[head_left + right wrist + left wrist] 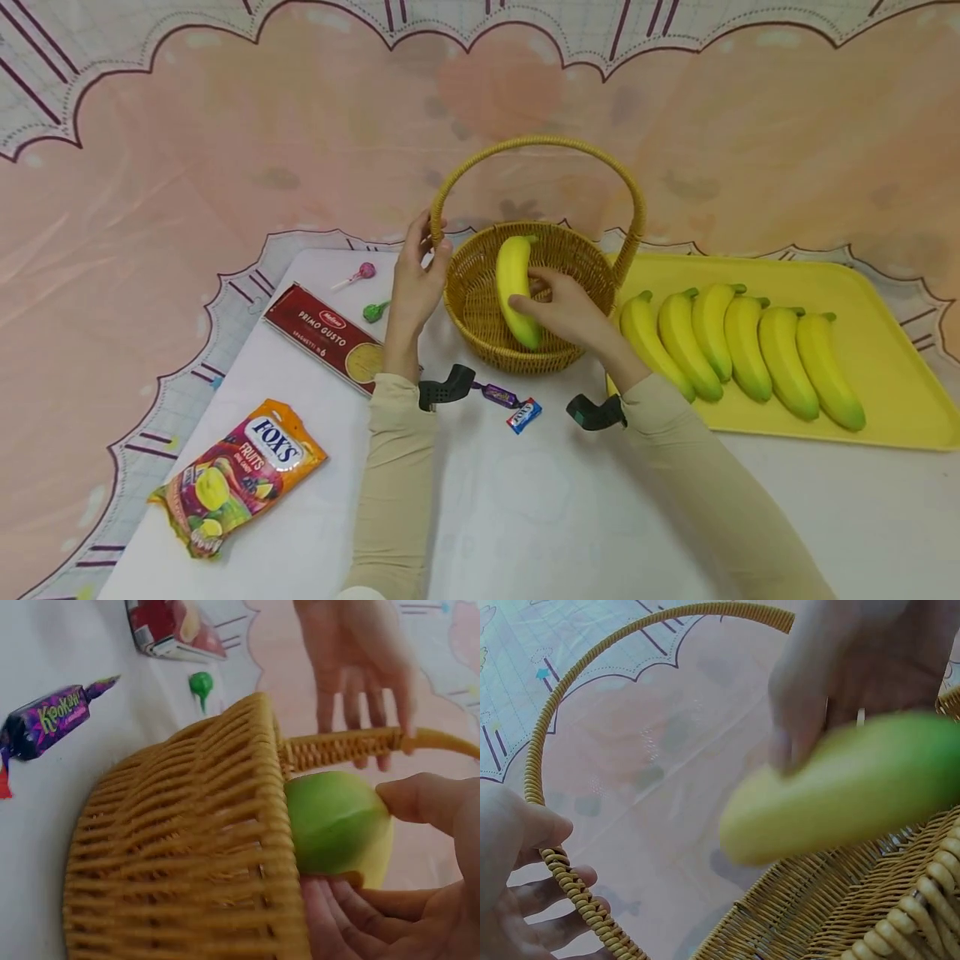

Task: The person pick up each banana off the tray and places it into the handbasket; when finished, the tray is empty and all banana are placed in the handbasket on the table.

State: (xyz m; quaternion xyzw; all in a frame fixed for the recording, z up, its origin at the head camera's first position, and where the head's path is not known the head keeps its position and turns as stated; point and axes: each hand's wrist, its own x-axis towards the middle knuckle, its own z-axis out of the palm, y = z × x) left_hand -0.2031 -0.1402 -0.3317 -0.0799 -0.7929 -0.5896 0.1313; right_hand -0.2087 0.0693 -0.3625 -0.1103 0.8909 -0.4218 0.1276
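My right hand (558,307) grips a yellow banana (514,287) with green ends, thumb on one side and fingers on the other. The banana is over the opening of a round wicker basket (540,362), and its lower end overlaps the front rim in the head view. On the basket's left side, my left hand (417,279) holds the base of the tall arched handle (574,889), thumb in front and fingers behind it. Seen from the right wrist, the banana's green tip (337,821) shows just beyond the woven rim (274,795).
Several bananas (742,346) lie in a row on a yellow tray (892,358) at right. Left of the basket are a spaghetti box (322,333), two lollipops (366,270) and a Fox's candy bag (240,479). Wrapped candies (524,415) lie in front of the basket.
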